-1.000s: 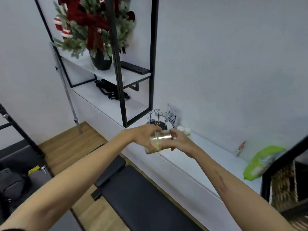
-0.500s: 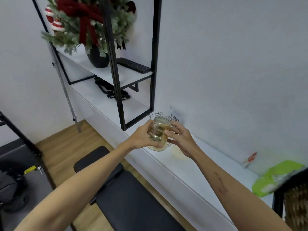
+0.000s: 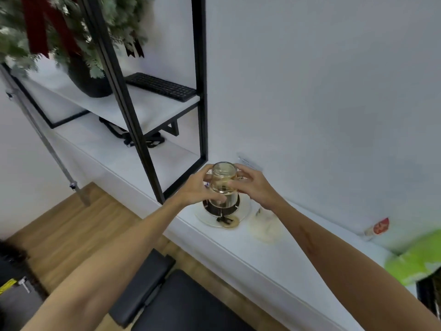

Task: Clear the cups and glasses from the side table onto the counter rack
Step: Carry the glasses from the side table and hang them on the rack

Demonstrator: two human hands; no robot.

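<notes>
Your left hand (image 3: 199, 187) and your right hand (image 3: 253, 186) both grip one clear glass (image 3: 223, 178), from opposite sides. The left hand wraps the glass from the left, thumb toward you and fingers curled round the far side. The right hand closes on it from the right, fingertips pressed to the wall of the glass. The glass appears inverted, its closed end facing up, and it shows a yellowish tint.

The glass sits directly above the rack (image 3: 221, 206), a dark round stand on a pale circular base. Whether the glass already touches the rack cannot be determined, because your hands cover the lower part of it. The rack stands on the white counter (image 3: 274, 254), close to the counter's front edge and just right of the black shelf frame (image 3: 143, 149) that rises from the counter.

A second pale, rounded object (image 3: 263, 224) lies on the counter just right of the rack's base, under your right wrist; blur prevents identification. Farther right along the counter, against the wall, stands a small red-and-white packet (image 3: 378, 227), and a bright green bag (image 3: 415, 261) lies at the right end of the counter.

On the shelf inside the frame rest a black keyboard (image 3: 161, 86) and a dark pot (image 3: 89, 78) holding green foliage with red ribbon. Below the counter's front edge, a black padded bench (image 3: 181, 304) stands on the wooden floor (image 3: 71, 230).
</notes>
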